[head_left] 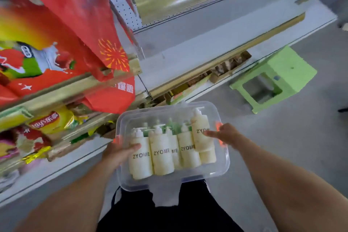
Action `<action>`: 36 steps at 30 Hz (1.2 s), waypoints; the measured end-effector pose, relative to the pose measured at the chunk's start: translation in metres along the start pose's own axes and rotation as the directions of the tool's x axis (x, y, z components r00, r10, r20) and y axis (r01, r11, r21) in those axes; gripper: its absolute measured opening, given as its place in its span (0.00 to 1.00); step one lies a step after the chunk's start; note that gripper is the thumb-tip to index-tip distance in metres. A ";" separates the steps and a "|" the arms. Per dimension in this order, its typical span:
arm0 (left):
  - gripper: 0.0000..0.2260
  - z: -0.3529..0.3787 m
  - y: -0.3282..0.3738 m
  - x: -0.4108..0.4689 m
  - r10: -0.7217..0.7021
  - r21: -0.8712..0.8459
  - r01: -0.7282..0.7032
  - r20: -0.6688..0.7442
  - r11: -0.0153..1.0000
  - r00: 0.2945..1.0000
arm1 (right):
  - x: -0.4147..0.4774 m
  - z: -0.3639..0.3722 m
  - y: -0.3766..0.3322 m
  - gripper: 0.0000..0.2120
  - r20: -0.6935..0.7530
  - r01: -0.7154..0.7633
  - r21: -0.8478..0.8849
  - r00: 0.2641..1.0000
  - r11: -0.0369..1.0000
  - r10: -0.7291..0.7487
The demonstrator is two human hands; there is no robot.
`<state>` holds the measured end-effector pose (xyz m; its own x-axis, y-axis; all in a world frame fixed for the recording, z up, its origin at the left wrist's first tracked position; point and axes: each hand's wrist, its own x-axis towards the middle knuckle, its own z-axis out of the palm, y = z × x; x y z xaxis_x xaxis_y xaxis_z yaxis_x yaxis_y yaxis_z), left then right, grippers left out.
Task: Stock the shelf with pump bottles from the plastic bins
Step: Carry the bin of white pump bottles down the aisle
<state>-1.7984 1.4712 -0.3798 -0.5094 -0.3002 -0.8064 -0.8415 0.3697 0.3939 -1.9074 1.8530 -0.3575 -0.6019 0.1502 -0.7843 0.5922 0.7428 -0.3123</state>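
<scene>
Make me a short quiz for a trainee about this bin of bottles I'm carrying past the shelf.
1. True or false: the pump bottles already stand on the shelf.
2. The left hand and right hand grip which thing? A. the clear plastic bin B. a cardboard box C. a wire basket
3. Fill in: the plastic stool on the floor is coloured ____.

Key: 1 false, they lie in the bin; 2 A; 3 green.

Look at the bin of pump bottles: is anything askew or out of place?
The right-most pump bottle lies on top of another, higher than the row beside it. No spill or damage shows in the clear bin, held by the left hand and right hand.
</scene>
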 end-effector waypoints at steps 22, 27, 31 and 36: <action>0.44 0.084 0.019 0.025 -0.381 -0.325 0.309 -0.188 0.894 0.905 | 0.145 -0.056 -0.089 0.39 0.199 0.331 -0.357 0.941 0.874 -0.275; 0.42 0.087 0.022 0.024 -0.352 -0.310 0.284 -0.191 0.907 0.916 | 0.149 -0.056 -0.084 0.41 0.194 0.292 -0.333 0.952 0.897 -0.237; 0.43 0.089 0.024 0.019 -0.368 -0.347 0.283 -0.208 0.894 0.906 | 0.148 -0.054 -0.081 0.37 0.196 0.290 -0.350 0.953 0.891 -0.233; 0.43 0.095 0.028 0.015 -0.376 -0.386 0.264 -0.253 0.884 0.891 | 0.147 -0.051 -0.080 0.42 0.201 0.297 -0.333 0.950 0.895 -0.240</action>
<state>-1.8127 1.5602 -0.4231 -0.1830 -0.6288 -0.7557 -0.9475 -0.0921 0.3061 -2.0706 1.8490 -0.4198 -0.6062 -0.1667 -0.7776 0.1732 0.9267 -0.3337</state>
